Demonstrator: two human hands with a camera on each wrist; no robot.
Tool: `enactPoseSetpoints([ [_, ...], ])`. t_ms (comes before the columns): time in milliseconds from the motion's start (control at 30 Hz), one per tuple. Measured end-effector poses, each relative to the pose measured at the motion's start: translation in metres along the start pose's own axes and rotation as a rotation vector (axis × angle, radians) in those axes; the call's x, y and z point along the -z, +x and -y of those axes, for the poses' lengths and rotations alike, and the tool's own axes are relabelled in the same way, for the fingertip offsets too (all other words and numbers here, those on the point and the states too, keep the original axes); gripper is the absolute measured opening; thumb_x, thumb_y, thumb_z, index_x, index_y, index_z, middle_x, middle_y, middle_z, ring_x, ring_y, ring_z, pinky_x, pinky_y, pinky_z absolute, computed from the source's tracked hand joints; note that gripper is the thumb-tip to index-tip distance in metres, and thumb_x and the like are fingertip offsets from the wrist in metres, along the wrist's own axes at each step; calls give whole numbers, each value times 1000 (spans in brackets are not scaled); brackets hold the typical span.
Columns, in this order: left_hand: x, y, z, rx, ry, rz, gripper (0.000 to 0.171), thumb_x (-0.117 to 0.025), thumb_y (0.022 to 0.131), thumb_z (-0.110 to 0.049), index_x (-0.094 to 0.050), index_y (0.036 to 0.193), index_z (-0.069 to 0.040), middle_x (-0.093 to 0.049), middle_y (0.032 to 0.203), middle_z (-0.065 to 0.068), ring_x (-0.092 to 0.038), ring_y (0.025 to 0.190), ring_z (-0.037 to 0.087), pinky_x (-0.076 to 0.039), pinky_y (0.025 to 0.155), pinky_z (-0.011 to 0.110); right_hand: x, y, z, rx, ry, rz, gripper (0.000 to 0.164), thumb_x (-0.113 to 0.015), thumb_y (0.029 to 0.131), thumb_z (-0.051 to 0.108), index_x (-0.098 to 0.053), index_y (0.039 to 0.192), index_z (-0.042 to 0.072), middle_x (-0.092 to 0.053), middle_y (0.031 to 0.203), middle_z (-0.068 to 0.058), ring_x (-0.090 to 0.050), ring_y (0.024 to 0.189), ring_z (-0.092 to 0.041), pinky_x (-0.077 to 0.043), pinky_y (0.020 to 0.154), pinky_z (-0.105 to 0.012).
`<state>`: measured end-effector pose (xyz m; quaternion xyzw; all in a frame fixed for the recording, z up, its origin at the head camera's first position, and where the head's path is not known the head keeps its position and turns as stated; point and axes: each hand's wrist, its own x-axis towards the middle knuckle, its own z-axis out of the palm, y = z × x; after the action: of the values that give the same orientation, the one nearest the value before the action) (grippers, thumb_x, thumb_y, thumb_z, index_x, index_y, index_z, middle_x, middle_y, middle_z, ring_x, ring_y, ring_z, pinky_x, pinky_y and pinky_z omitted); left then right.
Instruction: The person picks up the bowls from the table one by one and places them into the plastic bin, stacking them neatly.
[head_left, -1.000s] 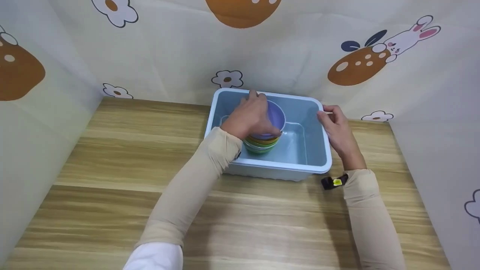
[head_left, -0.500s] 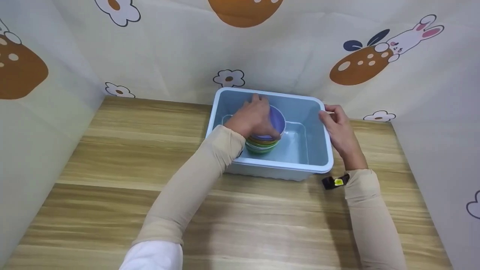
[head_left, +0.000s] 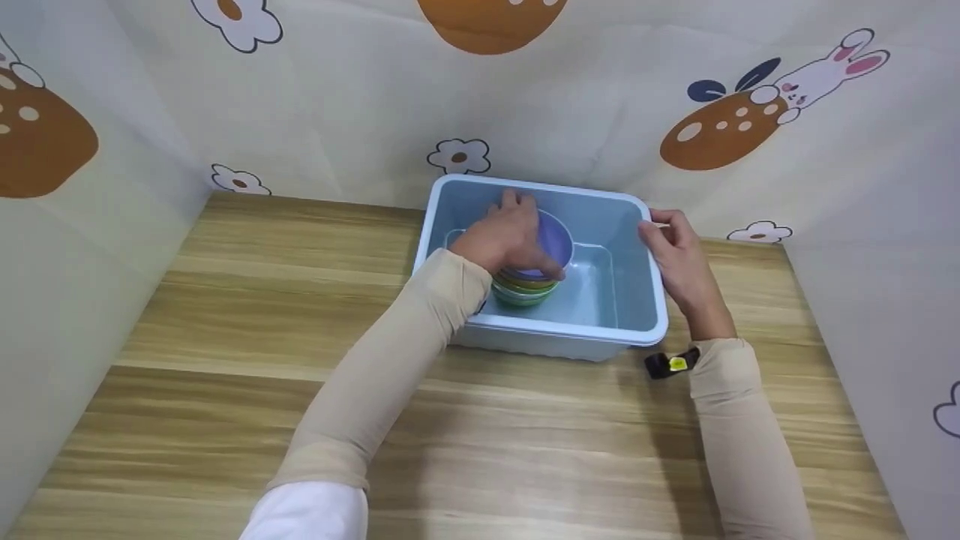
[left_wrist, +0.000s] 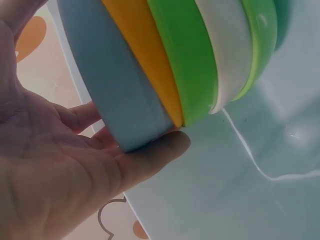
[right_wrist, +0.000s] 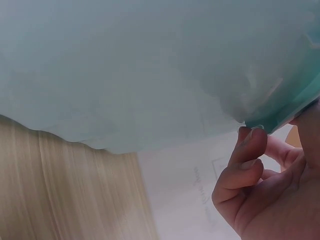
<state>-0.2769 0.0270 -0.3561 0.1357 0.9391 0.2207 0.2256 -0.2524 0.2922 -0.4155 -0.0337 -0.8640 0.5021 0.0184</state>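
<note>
My left hand [head_left: 506, 236] reaches into a light blue plastic tub [head_left: 555, 330] and grips the purple bowl [head_left: 555, 244], thumb on the near side and fingers on the far side. That bowl tops a nested stack. Below it, the left wrist view shows an orange bowl [left_wrist: 145, 65], a green bowl [left_wrist: 187, 60], a white bowl [left_wrist: 230, 55] and a lighter green bowl [left_wrist: 262, 40]. My right hand [head_left: 679, 262] holds the tub's right rim, thumb inside and fingers outside; in the right wrist view, curled fingers [right_wrist: 247, 155] show under the edge.
The tub stands on a wood-grain table [head_left: 247, 315], close to the patterned backdrop [head_left: 345, 97] at the rear. Pale side walls [head_left: 877, 225] bound the table left and right. A black wrist strap [head_left: 660, 366] juts from the right wrist beside the tub's front corner.
My left hand has lowered slightly with the purple bowl, which now sits deeper over the stack. The right hand stays on the rim. The whole head view has shifted a little.
</note>
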Motion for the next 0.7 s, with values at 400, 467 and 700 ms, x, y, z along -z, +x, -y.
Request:
enactPoseSetpoints([
  [400, -2, 0, -2, -11, 18, -48, 120, -88, 70, -58, -22, 160, -12, -21, 156, 14, -40, 139, 34, -48, 113, 51, 4, -1, -4, -32, -22, 10, 54, -45, 106, 48, -46, 145, 11, -58, 121, -12, -64, 98, -16, -57, 75, -19],
  [467, -3, -2, -2, -16, 42, -66, 117, -87, 70, -59, -27, 158, -11, -26, 155, 14, -41, 138, 34, -48, 112, 51, 3, -1, -5, -31, -25, 17, 54, -45, 106, 48, -46, 145, 11, -58, 122, -12, -63, 98, -16, -57, 76, -19],
  [700, -4, -7, -3, -46, 152, -134, 101, -84, 72, -63, -46, 150, -12, -39, 149, 17, -42, 134, 34, -48, 112, 52, 2, -1, -3, 15, -35, 22, 52, -48, 106, 43, -48, 142, 5, -61, 113, -16, -65, 87, -8, -57, 71, -18],
])
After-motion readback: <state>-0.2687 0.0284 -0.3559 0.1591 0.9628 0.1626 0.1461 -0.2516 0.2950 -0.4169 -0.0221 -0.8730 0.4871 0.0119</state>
